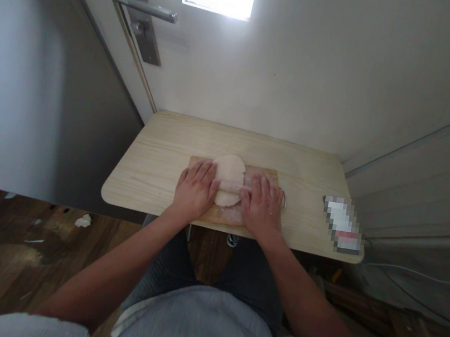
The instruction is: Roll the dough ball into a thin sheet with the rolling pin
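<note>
- head view: a pale door stands right behind the table; the person works facing it.
- the light wooden table carries everything in use. its near edge is at the person's lap, likely so that both arms can reach down onto the work.
- the board lies by that near edge, dusted with what looks like flour, presumably against sticking. no vessel holds the dough; it lies in the open.
- the left hand and right hand lie palms down over the two ends of the rolling pin, fingers stretched forward rather than wrapped round it. such a placing would spread the push evenly; the contact underneath is hidden.
- a blurred-out slab, perhaps a phone, rests at the table's right end, well apart from the flour.
- the flat dough is on the board between the hands, its far edge reaching past the board's.
- the rolling pin lies crosswise on the dough, nearer its close side.
- a metal ring shows beside the right hand, at the board's right edge.
</note>
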{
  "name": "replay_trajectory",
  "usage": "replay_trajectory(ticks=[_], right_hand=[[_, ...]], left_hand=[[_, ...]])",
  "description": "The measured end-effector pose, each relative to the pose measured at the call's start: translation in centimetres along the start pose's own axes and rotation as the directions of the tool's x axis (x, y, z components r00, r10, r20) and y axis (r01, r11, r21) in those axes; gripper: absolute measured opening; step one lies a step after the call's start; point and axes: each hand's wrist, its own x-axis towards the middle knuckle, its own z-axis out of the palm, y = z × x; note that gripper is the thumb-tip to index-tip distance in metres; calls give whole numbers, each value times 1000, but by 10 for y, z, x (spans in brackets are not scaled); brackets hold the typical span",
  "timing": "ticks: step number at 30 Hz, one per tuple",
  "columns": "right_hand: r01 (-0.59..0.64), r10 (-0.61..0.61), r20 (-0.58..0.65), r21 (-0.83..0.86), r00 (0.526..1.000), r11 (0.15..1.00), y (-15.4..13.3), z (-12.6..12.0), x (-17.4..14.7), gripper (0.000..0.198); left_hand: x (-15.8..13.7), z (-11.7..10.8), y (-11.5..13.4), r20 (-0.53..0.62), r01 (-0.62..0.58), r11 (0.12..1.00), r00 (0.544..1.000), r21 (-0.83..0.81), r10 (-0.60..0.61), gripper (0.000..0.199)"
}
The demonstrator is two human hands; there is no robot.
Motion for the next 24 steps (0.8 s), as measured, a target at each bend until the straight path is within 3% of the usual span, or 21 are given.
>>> replay_trajectory(ticks=[24], right_hand=[[34, -33, -41, 18, 999, 999, -4, 3, -44, 70]], left_hand=[[-39, -5, 2, 1, -29, 999, 1000, -34, 29, 54]])
